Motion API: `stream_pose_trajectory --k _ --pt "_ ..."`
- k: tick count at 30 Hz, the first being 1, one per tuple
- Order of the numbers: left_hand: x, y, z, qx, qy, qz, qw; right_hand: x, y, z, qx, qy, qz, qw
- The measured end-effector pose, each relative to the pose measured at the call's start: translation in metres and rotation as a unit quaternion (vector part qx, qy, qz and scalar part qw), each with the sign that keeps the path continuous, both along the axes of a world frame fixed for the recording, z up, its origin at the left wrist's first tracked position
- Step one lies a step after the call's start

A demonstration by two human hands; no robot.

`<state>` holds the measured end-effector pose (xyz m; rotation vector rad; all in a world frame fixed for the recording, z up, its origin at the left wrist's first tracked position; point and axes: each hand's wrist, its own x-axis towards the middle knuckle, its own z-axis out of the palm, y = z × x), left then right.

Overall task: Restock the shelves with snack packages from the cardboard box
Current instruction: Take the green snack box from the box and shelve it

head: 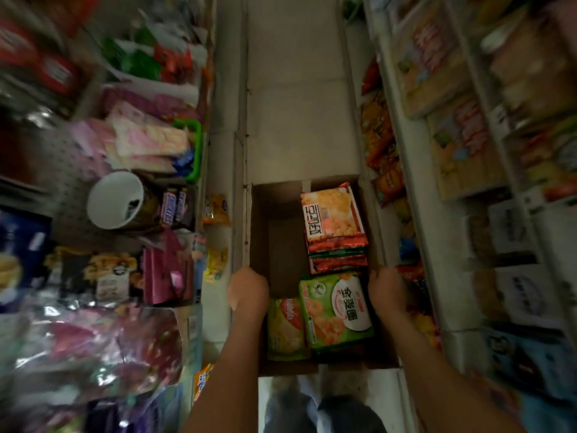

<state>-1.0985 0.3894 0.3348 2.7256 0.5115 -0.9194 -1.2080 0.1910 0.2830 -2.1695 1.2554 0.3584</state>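
Cardboard box (278,239) is in the aisle between the shelves (415,189), gripped at both sides. The left hand (248,287) curls over its left wall and the right hand (388,292) over its right wall. Inside lie stacked orange-red snack packages (334,220) and green packages (337,310).

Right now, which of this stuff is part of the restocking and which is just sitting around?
For the job: cardboard box, held at its sides by the left hand and right hand; inside it, red-orange snack packs, green pack, yellow-green pack.

Just lying about: white tub, Snickers bars, green basket.
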Motion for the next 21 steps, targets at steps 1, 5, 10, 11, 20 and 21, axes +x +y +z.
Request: stream_pose_trajectory --k 1,5,10,11,20,21 --pt "0.004 -0.002 0.014 -0.004 0.0 0.006 1.0 0.006 -0.004 0.013 0.003 0.003 0.002 1.0" --pt "0.031 -0.008 0.049 -0.023 0.008 0.013 1.0 0.041 -0.02 0.052 0.009 0.006 0.014 1.0" --pt "0.098 -0.024 0.084 -0.041 0.006 -0.005 0.999 0.105 -0.04 0.084 -0.007 0.011 0.032 0.999" --pt "0.111 -0.029 0.091 -0.045 0.008 -0.011 0.999 0.116 -0.044 0.091 -0.012 0.006 0.035 0.999" --pt "0.259 -0.083 0.141 -0.052 -0.029 -0.03 0.998 0.254 -0.094 0.126 -0.033 -0.012 0.02 0.999" --pt "0.282 -0.092 0.143 -0.066 -0.035 -0.023 0.997 0.278 -0.105 0.128 -0.038 -0.009 0.028 0.999"
